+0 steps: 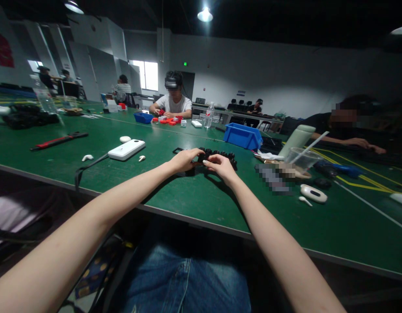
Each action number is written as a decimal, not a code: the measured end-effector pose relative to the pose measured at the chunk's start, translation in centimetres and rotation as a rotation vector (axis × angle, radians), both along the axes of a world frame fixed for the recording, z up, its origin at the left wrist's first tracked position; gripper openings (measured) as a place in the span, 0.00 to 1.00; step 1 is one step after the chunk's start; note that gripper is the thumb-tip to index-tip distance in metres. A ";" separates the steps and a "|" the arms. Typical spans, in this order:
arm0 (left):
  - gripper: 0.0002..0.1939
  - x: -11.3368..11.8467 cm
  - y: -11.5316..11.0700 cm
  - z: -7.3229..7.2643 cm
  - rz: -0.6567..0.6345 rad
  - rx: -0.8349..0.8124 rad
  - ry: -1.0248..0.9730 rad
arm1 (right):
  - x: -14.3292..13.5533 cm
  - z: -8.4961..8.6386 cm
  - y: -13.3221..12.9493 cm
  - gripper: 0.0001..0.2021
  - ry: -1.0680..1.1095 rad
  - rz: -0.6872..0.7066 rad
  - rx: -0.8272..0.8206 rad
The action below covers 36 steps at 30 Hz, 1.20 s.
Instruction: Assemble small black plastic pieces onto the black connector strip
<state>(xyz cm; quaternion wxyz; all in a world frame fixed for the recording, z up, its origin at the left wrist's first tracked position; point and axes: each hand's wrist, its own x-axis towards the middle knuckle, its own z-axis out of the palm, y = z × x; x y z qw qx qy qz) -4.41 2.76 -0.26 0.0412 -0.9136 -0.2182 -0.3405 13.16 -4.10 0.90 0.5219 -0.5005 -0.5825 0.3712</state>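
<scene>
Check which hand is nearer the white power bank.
Left. The left hand is just right of the white power bank; the right hand sits farther right, past the left.

Two bare forearms, extended forward from the lower corners of the view, converging toward the centre. Left hand (184,160): palm down, wrist straight, fingers curled forward, fingertips (198,151) closed in a pinching grip. Right hand (220,165): palm down, wrist slightly bent inward, knuckles raised, fingers (210,162) folded under, pale nails visible, thumb tucked toward the left hand. The two hands sit just beside each other, fingertips nearly meeting. Both sleeveless to the elbow.
</scene>
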 end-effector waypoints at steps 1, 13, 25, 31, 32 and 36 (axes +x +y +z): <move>0.20 0.0 0.0 0.0 -0.003 0.006 -0.001 | 0.0 0.0 0.0 0.20 -0.003 -0.011 0.007; 0.21 -0.1 0.0 0.1 0.002 0.067 0.033 | -0.1 0.1 -0.3 0.21 0.001 -0.028 -0.005; 0.23 0.0 0.3 -0.1 0.029 0.085 0.031 | 0.3 -0.1 0.2 0.14 0.048 0.007 0.035; 0.23 0.1 0.3 -0.3 0.028 0.122 0.049 | 0.4 -0.3 0.5 0.12 0.071 -0.006 0.052; 0.23 0.1 0.3 -0.2 0.028 0.127 0.047 | 0.4 -0.3 0.4 0.11 0.072 -0.010 0.049; 0.23 0.5 -0.4 0.1 -0.001 0.142 0.046 | 0.3 -0.2 0.5 0.08 0.065 -0.055 0.028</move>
